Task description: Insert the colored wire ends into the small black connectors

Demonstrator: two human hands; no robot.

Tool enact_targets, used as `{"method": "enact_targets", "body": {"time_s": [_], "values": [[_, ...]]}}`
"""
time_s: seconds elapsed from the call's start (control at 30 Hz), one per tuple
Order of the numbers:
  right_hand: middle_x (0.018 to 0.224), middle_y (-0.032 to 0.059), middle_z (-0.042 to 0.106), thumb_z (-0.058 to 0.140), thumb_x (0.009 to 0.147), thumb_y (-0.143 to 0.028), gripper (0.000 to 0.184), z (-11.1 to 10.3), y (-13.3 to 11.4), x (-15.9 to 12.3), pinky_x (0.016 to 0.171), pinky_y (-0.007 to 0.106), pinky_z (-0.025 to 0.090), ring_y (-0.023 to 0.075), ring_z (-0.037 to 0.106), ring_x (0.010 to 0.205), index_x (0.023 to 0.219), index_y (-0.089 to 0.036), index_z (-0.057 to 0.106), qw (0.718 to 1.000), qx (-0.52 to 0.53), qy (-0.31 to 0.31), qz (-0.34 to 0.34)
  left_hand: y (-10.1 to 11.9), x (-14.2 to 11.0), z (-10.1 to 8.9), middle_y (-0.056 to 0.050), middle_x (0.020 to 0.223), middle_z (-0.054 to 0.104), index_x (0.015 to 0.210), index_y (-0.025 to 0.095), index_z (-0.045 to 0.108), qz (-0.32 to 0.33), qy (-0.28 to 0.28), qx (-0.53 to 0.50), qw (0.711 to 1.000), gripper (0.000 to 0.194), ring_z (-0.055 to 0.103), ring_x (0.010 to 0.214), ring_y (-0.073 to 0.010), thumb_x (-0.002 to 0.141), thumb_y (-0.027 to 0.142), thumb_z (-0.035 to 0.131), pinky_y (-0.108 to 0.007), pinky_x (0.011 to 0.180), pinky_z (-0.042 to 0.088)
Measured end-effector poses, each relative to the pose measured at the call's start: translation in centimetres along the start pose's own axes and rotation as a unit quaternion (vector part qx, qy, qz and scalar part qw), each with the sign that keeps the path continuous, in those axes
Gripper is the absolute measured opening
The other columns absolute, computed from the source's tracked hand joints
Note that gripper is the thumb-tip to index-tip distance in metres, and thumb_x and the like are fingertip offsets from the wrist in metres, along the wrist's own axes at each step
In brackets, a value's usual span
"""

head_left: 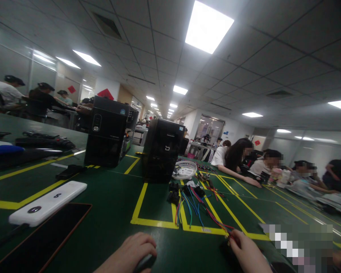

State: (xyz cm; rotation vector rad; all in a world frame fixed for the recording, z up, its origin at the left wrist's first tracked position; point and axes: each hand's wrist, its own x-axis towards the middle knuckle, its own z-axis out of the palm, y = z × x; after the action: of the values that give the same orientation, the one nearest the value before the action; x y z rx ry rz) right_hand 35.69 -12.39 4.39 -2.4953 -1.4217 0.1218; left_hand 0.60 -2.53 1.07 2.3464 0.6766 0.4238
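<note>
My left hand (132, 251) is curled at the bottom edge of the view, its fingers closed around a dark rounded object (145, 262) that is mostly hidden. To the right, my right hand (246, 250) pinches the near end of coloured wires (213, 218) between thumb and forefinger. Red and blue strands stretch from it back across the table. Beyond lies a bundle of loose wires with black connectors (174, 193). Something dark sits under my right hand, too blurred to name.
Two black computer towers (106, 132) (163, 151) stand on the green table (108, 212), beside a white basket (184, 169). A white power strip (48, 203) and a dark flat panel (42, 239) lie at left. Yellow tape marks the table. Several people sit at the right and behind.
</note>
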Motion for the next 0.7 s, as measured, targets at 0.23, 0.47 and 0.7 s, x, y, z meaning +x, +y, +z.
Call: {"method": "enact_targets", "body": {"time_s": [0.23, 0.47, 0.7], "values": [[0.09, 0.0078, 0.072, 0.04, 0.09, -0.009, 0.024, -0.3, -1.1, -0.6, 0.073, 0.026, 0.044, 0.02, 0.067, 0.087, 0.083, -0.018, 0.062, 1.0, -0.01, -0.002, -0.006, 0.2, 0.0, -0.2, 0.002, 0.126, 0.056, 0.111, 0.031, 0.063, 0.003, -0.006, 0.003, 1.0, 0.034, 0.048, 0.118, -0.0222, 0.082, 0.014, 0.064, -0.034, 0.102, 0.034], [0.088, 0.0086, 0.071, 0.041, 0.09, -0.01, 0.022, 0.2, -1.2, -0.2, 0.073, 0.027, 0.044, 0.0203, 0.066, 0.084, 0.085, -0.017, 0.061, 1.0, -0.005, 0.007, -0.019, -0.4, 0.1, 0.2, 0.002, 0.126, 0.056, 0.11, 0.031, 0.063, 0.005, -0.001, -0.001, 1.0, 0.034, 0.048, 0.118, -0.023, 0.08, 0.015, 0.065, -0.036, 0.102, 0.034], [0.087, 0.0084, 0.071, 0.041, 0.089, -0.011, 0.022, 1.1, -0.4, 0.1, 0.073, 0.028, 0.043, 0.0205, 0.065, 0.083, 0.082, -0.018, 0.06, 0.999, 0.007, 0.005, -0.046, -0.3, 0.4, 0.0, 0.002, 0.124, 0.057, 0.11, 0.032, 0.063, 0.016, 0.005, -0.002, 1.0, 0.036, 0.05, 0.116, -0.0231, 0.079, 0.013, 0.065, -0.035, 0.101, 0.035]]}}
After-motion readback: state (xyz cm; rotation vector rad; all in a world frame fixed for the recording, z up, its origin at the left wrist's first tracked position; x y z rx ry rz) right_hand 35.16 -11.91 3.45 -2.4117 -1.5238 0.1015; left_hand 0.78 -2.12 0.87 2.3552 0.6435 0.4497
